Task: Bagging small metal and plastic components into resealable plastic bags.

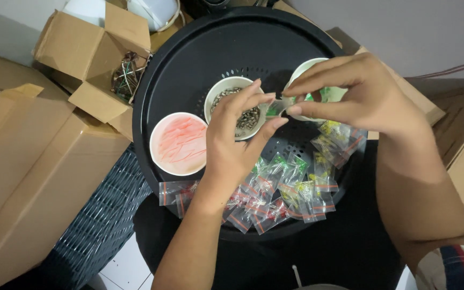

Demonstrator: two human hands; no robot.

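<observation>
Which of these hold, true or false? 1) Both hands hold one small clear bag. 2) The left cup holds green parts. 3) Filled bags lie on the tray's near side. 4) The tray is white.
1) Both hands, left hand and right hand, pinch one small clear bag: true.
2) False: the left cup holds red parts.
3) Filled bags lie on the near side of the tray: true.
4) False: the tray is black.
</observation>
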